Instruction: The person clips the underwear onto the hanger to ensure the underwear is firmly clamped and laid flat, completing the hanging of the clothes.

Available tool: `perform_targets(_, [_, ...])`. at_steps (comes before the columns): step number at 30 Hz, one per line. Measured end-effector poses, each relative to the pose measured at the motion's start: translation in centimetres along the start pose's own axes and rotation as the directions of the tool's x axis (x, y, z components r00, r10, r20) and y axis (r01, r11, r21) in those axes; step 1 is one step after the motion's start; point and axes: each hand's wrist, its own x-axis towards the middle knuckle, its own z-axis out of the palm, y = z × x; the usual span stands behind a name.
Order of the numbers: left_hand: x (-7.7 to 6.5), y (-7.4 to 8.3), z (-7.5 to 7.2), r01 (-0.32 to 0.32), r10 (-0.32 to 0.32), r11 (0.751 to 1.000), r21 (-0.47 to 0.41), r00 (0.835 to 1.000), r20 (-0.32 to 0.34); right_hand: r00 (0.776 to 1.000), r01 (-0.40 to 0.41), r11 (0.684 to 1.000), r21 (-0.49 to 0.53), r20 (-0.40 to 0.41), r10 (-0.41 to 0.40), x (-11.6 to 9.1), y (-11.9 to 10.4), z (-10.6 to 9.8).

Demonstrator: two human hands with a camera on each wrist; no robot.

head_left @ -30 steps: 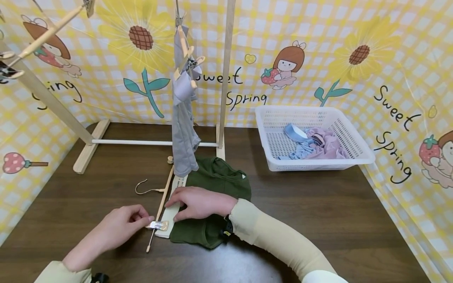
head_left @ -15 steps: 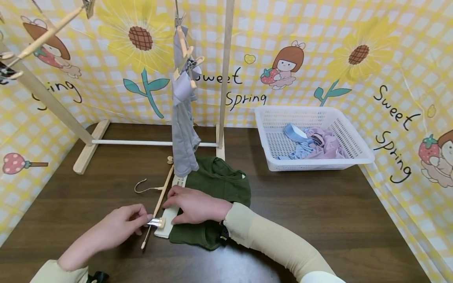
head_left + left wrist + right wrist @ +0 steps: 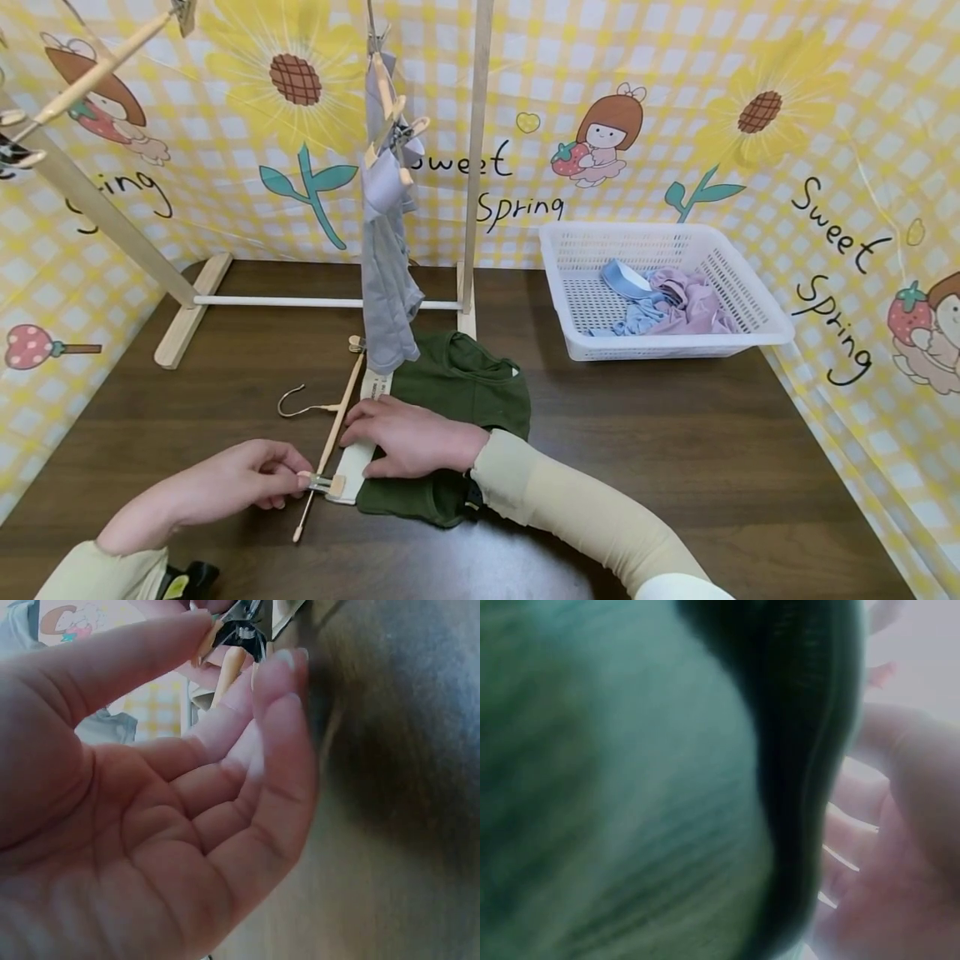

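Note:
In the head view, my left hand (image 3: 225, 487) pinches the metal-and-wood clip (image 3: 327, 483) at the near end of a wooden clip hanger (image 3: 337, 427). The clip's tip lies at the near corner of the white waistband (image 3: 352, 471) of a dark green garment (image 3: 480, 392); whether it grips the cloth cannot be seen. The left wrist view shows thumb and fingertips on the clip (image 3: 244, 630). My right hand (image 3: 416, 437) rests with spread fingers on the waistband. Blurred green cloth (image 3: 802, 750) covers much of the right wrist view.
A wooden rack (image 3: 468, 292) stands behind, with grey cloth (image 3: 390, 292) hanging from a clip hanger over the garment's far end. Another hanger (image 3: 105, 71) hangs at the upper left. A white basket (image 3: 675, 350) with blue and purple clothes stands at the right.
My left hand and the hanger's near end have shifted slightly left and toward me. My right hand has slid a little left along the waistband; the green garment stays almost in place.

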Motion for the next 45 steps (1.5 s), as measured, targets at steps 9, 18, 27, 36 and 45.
perform_targets(9, [-0.2, 0.4, 0.2, 0.045, -0.048, 0.996, 0.082, 0.998, 0.039, 1.0, -0.005, 1.0, 0.029, -0.002, 0.005, 0.1, 0.2, 0.0])
perform_targets(18, [0.1, 0.0, 0.2, 0.008, -0.016, 0.997, 0.083, 0.995, 0.098, 1.0, 0.012, 1.0, -0.001, -0.021, -0.012, 0.2, 0.0, 0.1])
perform_targets(27, [0.5, -0.3, 0.0, 0.034, -0.031, 0.999, 0.01, 0.981, -0.189, 0.996, 0.052, 0.998, 0.043, -0.081, -0.048, 0.3, 0.8, -0.2])
perform_targets(36, [1.1, -0.1, 0.7, 0.023, 0.005, 0.997, 0.068, 0.923, -0.384, 0.992, 0.06, 0.991, 0.118, -0.117, -0.046, 0.3, 1.3, -0.5])
perform_targets(45, [2.2, 0.2, 1.7, -0.04, 0.068, 0.996, 0.074, 0.906, -0.418, 0.998, 0.022, 0.968, 0.25, -0.064, -0.007, 0.5, 2.1, -1.1])
